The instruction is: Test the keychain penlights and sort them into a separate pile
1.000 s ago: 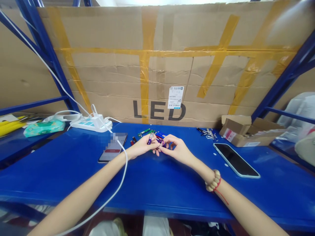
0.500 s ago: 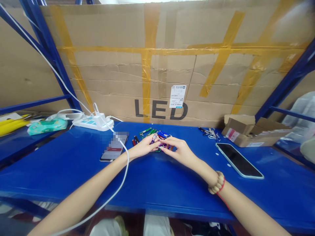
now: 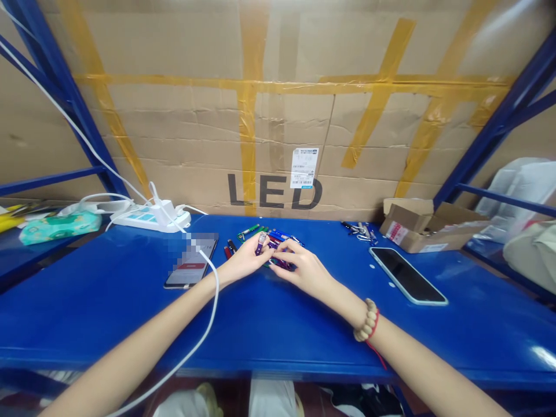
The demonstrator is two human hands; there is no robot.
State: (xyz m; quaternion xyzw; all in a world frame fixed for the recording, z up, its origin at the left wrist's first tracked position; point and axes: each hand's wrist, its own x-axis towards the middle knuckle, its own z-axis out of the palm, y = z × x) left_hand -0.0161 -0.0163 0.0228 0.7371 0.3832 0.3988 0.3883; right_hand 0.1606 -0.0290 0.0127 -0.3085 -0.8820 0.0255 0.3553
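My left hand [image 3: 244, 259] is closed around a small purple tube with a silver end, which looks like a keychain flashlight [image 3: 259, 245]. Meeting it from the right, my right hand [image 3: 305, 270] has its fingers bent in a pinch by the left fingertips; what lies between them is too small to make out. Beneath and behind both hands is a pile of similar small tubes: green ones [image 3: 248, 233] at the back, blue ones [image 3: 281, 234] behind the fingers, and a red one [image 3: 227, 252] beside a black one at the left. My hands partly cover the purple ones.
On the blue table [image 3: 269, 324] a phone [image 3: 191, 263] lies left and another phone [image 3: 408, 275] right. Black and silver tubes with clips [image 3: 361, 231] lie near an open carton [image 3: 417, 231]. A white cable [image 3: 212, 313] from the power strip [image 3: 139, 217] crosses over my left forearm.
The whole view has shifted, so everything sits slightly farther left. My hands stay together over the pile, with the purple flashlight still in my left hand; the right fingers have moved slightly.
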